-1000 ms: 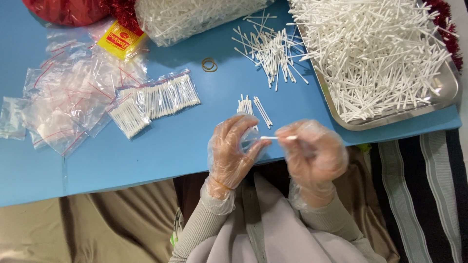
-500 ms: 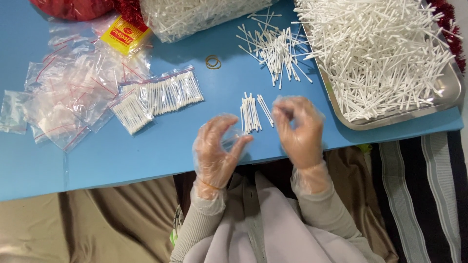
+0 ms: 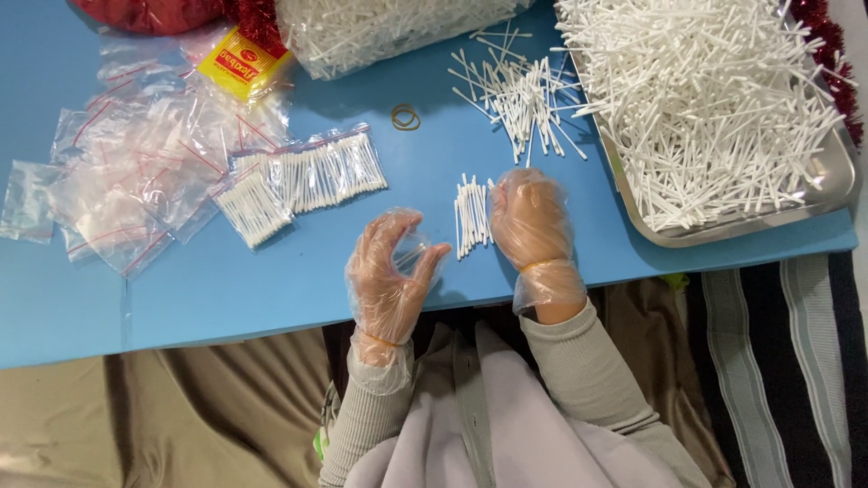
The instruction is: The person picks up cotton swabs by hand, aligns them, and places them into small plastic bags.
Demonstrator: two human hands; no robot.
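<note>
Both hands wear thin clear plastic gloves. My right hand (image 3: 532, 221) lies palm down on the blue table (image 3: 217, 280), its fingers touching a small neat row of white cotton swabs (image 3: 470, 215). My left hand (image 3: 391, 271) hovers just left of that row, fingers curled and apart, holding nothing. A loose scatter of swabs (image 3: 520, 95) lies further back on the table.
A metal tray (image 3: 827, 185) heaped with swabs sits at the right. Filled clear zip bags of swabs (image 3: 307, 176) and a pile of empty bags (image 3: 136, 181) lie at the left. A rubber band (image 3: 405, 117), a yellow packet (image 3: 237, 61) and a big bag of swabs (image 3: 380, 27) are at the back.
My right hand has come down from in front of my chest onto the table beside the small swab row. My left hand has opened and moved slightly left.
</note>
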